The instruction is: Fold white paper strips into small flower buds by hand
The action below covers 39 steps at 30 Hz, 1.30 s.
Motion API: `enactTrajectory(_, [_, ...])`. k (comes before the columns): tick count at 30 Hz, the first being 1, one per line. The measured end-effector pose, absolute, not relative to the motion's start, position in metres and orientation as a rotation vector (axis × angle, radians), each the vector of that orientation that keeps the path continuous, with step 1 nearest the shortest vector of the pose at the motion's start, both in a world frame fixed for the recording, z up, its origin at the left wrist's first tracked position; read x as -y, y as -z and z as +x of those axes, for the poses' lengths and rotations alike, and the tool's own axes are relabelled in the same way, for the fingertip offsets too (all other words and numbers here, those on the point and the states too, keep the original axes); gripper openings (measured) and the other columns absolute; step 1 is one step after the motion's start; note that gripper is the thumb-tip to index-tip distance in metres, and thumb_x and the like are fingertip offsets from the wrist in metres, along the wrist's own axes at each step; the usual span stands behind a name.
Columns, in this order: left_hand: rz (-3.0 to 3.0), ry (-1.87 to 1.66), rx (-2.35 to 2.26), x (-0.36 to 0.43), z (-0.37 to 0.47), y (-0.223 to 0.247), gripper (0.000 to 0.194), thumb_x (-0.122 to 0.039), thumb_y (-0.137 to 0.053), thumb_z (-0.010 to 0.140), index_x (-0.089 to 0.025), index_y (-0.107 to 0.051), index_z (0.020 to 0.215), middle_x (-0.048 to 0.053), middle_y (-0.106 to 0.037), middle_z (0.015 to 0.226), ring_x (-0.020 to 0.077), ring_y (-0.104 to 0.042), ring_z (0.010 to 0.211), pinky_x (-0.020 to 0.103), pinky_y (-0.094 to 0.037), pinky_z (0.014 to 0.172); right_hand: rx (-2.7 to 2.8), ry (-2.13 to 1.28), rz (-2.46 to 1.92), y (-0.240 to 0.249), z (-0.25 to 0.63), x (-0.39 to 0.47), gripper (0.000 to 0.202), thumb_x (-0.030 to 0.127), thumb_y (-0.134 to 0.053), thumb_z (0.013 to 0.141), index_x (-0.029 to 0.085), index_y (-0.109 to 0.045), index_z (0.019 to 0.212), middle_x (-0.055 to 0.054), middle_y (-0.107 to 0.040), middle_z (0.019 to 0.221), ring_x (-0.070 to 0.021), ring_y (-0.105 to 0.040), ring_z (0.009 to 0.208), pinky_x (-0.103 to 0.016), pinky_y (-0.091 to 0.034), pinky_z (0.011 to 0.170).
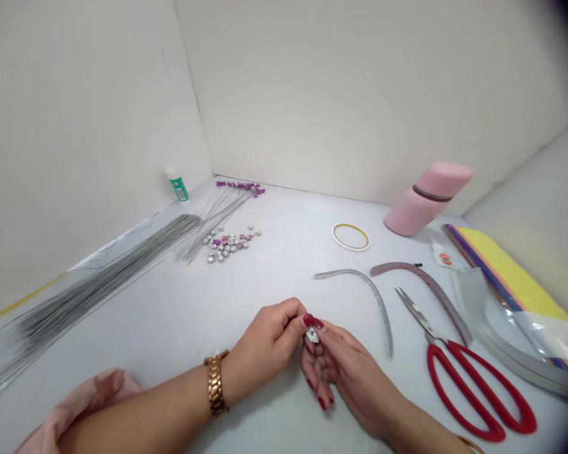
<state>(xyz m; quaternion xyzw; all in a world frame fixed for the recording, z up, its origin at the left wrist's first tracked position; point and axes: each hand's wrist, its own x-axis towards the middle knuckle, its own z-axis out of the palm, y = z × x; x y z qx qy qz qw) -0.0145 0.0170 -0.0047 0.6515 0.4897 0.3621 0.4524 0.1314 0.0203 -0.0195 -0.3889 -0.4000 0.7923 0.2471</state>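
Note:
Near the front middle of the table, my two hands meet around a small silver folded-paper star (312,335). My right hand (353,369) pinches it between thumb and fingers, with the other fingers curled below. Thumb and forefinger of my left hand (274,334) are closed at the star's upper edge, and fingers partly cover it. Farther back lies a loose heap of small stars (227,244), mostly silver with a few pink and purple. Right of my hands rests a curved silver paper strip (376,287).
Thin wires (113,271) lie in a bundle at left, beside purple stars on wires (241,186) and a glue stick (178,188). At right are a tape roll (334,238), pink strips (430,284), red-handled scissors (483,378), a pink bottle (421,202) and coloured paper (515,265). White walls enclose the table.

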Motion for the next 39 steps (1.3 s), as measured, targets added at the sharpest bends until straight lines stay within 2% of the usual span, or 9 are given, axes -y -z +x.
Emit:
enactTrajectory(6, [2.199, -0.883, -1.323, -0.0146, -0.0154, 0.0089, 0.025, -0.021, -0.036, 0.086, -0.018, -0.048, 0.065, 0.001, -0.052, 0.062, 0.0132, -0.045, 0.059, 0.024, -0.034, 0.057, 0.960, -2.170, -0.948, 0.0149, 0.1279, -0.0162, 0.036, 0.043, -0.032, 0.089, 0.016, -0.046, 0.071, 0.001, -0.056, 0.049, -0.0063, -0.046, 0.033, -0.015, -0.033, 0.035])
enactTrajectory(13, [1.580, -0.960, -1.204, -0.0169, -0.0178, 0.0046, 0.026, -0.030, -0.031, 0.090, -0.018, -0.049, 0.076, 0.000, -0.055, 0.067, 0.0105, -0.050, 0.060, 0.020, -0.040, 0.060, 0.922, -2.196, -0.914, 0.0102, 0.1280, -0.0189, 0.033, 0.040, -0.033, 0.090, 0.015, -0.047, 0.073, -0.001, -0.059, 0.054, -0.0061, -0.049, 0.036, -0.015, -0.034, 0.038])
enactTrajectory(16, [1.545, -0.984, -1.188, -0.0174, -0.0179, 0.0050, 0.022, -0.030, -0.038, 0.087, -0.017, -0.053, 0.079, 0.001, -0.056, 0.070, 0.0119, -0.052, 0.064, 0.022, -0.041, 0.062, 0.915, -2.200, -0.909, 0.0110, 0.1277, -0.0198, 0.033, 0.041, -0.033, 0.090, 0.015, -0.048, 0.076, -0.001, -0.058, 0.053, -0.0061, -0.049, 0.036, -0.015, -0.034, 0.037])
enactTrajectory(19, [1.570, -0.975, -1.213, -0.0182, -0.0176, 0.0058, 0.018, -0.028, -0.045, 0.084, -0.016, -0.055, 0.074, 0.002, -0.058, 0.070, 0.0131, -0.053, 0.066, 0.022, -0.041, 0.063, 0.912, -2.187, -0.916, 0.0119, 0.1271, -0.0200, 0.037, 0.043, -0.031, 0.089, 0.014, -0.049, 0.076, -0.001, -0.058, 0.052, -0.0066, -0.050, 0.035, -0.015, -0.034, 0.036])
enactTrajectory(22, [1.523, -0.993, -1.218, -0.0192, -0.0176, 0.0060, 0.020, -0.028, -0.045, 0.084, -0.016, -0.056, 0.071, 0.002, -0.059, 0.069, 0.0128, -0.054, 0.064, 0.023, -0.041, 0.064, 0.909, -2.191, -0.920, 0.0123, 0.1272, -0.0203, 0.038, 0.044, -0.030, 0.089, 0.014, -0.048, 0.074, -0.002, -0.059, 0.053, -0.0076, -0.052, 0.036, -0.015, -0.033, 0.036])
enactTrajectory(27, [1.324, -0.973, -1.137, -0.0210, -0.0179, 0.0063, 0.021, -0.031, -0.046, 0.083, -0.015, -0.056, 0.073, 0.001, -0.059, 0.065, 0.0111, -0.053, 0.057, 0.023, -0.041, 0.059, 0.929, -2.190, -0.901, 0.0122, 0.1288, -0.0219, 0.029, 0.037, -0.037, 0.089, 0.015, -0.049, 0.075, 0.000, -0.058, 0.055, -0.0051, -0.050, 0.037, -0.014, -0.032, 0.038])
enactTrajectory(33, [1.144, -1.032, -1.030, -0.0217, -0.0165, 0.0056, 0.022, -0.034, -0.048, 0.082, -0.014, -0.057, 0.080, -0.001, -0.055, 0.058, 0.0110, -0.051, 0.058, 0.023, -0.040, 0.059, 1.127, -1.915, -1.030, 0.0153, 0.1306, -0.0229, 0.019, 0.033, -0.051, 0.084, 0.016, -0.046, 0.075, 0.003, -0.055, 0.058, -0.0046, -0.049, 0.043, -0.015, -0.034, 0.043])
enactTrajectory(39, [1.078, -0.979, -0.978, -0.0213, -0.0144, 0.0104, 0.022, -0.031, -0.049, 0.082, -0.013, -0.052, 0.070, 0.001, -0.055, 0.057, 0.0113, -0.053, 0.050, 0.024, -0.042, 0.053, 1.312, -1.724, -1.117, 0.0178, 0.1300, -0.0236, 0.018, 0.033, -0.055, 0.081, 0.018, -0.047, 0.076, 0.003, -0.054, 0.059, -0.0074, -0.051, 0.050, -0.017, -0.038, 0.046])
